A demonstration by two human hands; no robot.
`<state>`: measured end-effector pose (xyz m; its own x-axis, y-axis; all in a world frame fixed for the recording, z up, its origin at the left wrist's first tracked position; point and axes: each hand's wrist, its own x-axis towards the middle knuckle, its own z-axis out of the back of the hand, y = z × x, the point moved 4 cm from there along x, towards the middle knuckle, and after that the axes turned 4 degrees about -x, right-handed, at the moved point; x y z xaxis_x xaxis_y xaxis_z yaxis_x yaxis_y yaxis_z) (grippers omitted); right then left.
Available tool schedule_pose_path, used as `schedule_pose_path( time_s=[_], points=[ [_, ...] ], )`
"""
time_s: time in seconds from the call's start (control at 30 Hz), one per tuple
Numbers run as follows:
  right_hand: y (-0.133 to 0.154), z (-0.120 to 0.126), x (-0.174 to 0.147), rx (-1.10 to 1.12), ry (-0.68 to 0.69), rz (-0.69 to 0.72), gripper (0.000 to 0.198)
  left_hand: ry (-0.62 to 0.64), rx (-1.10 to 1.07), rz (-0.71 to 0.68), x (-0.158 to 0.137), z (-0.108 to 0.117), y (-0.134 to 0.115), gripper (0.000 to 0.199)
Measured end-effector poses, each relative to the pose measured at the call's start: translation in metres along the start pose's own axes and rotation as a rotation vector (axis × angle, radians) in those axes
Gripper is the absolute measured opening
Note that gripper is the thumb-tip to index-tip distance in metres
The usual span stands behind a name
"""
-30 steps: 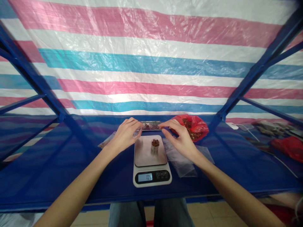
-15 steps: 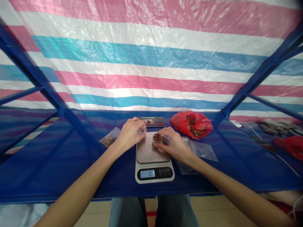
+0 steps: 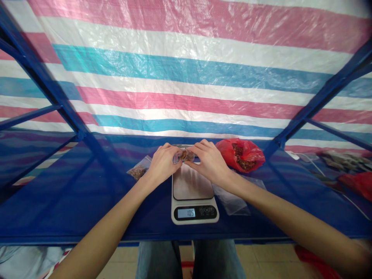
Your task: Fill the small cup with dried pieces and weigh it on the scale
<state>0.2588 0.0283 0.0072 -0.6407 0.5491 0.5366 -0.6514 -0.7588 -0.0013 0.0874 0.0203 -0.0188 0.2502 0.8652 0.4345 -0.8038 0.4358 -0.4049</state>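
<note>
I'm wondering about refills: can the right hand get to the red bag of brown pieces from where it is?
Probably yes. The red bag lies open just beside the right hand, with nothing between them, though that hand's fingers now pinch the small cup.

brushed metal scale (image 3: 192, 186) platform, glossy red plastic bag (image 3: 250, 153)

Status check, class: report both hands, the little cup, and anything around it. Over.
Left hand and right hand together hold small cup of brown pieces above the scale. Scale plate bare. Red bag lies right, apart.
</note>
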Motion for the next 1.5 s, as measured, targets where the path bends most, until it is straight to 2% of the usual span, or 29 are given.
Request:
schedule_pose_path(
  time_s=[0.27, 0.47, 0.77, 1.0, 1.1, 1.2, 1.27, 1.37, 1.5],
  points=[
    [0.011, 0.004, 0.011, -0.193, 0.023, 0.159, 0.024, -0.012, -0.012, 0.113, 0.0, 0.003, 0.005, 0.009],
    [0.018, 0.005, 0.021, -0.328, 0.034, 0.228, 0.011, -0.017, -0.07, 0.174, 0.001, -0.001, 0.014, 0.007],
    [0.028, 0.011, 0.032, -0.366, -0.01, 0.346, 0.019, -0.038, -0.275, 0.213, 0.004, -0.002, 0.023, 0.009],
    [0.034, 0.016, 0.046, -0.351, 0.018, 0.432, 0.026, -0.03, -0.635, 0.178, 0.006, -0.006, 0.025, 0.014],
    [0.019, 0.025, 0.046, -0.245, -0.034, 0.315, 0.022, -0.032, -0.747, 0.216, 0.006, -0.002, 0.023, 0.016],
    [-0.013, 0.033, 0.033, -0.008, -0.142, 0.06, 0.04, -0.035, -0.978, 0.278, 0.004, 0.003, 0.02, 0.018],
    [-0.039, 0.03, 0.016, 0.151, -0.156, -0.105, 0.039, -0.023, -1.163, 0.28, 0.003, 0.005, 0.016, 0.019],
    [-0.074, 0.009, -0.013, 0.281, -0.054, -0.295, 0.021, 0.081, -1.349, 0.244, 0.002, 0.003, 0.008, 0.029],
    [-0.104, -0.026, -0.043, 0.239, 0.15, -0.314, 0.023, 0.267, -1.477, 0.254, 0.0, -0.005, -0.004, 0.052]
  ],
)
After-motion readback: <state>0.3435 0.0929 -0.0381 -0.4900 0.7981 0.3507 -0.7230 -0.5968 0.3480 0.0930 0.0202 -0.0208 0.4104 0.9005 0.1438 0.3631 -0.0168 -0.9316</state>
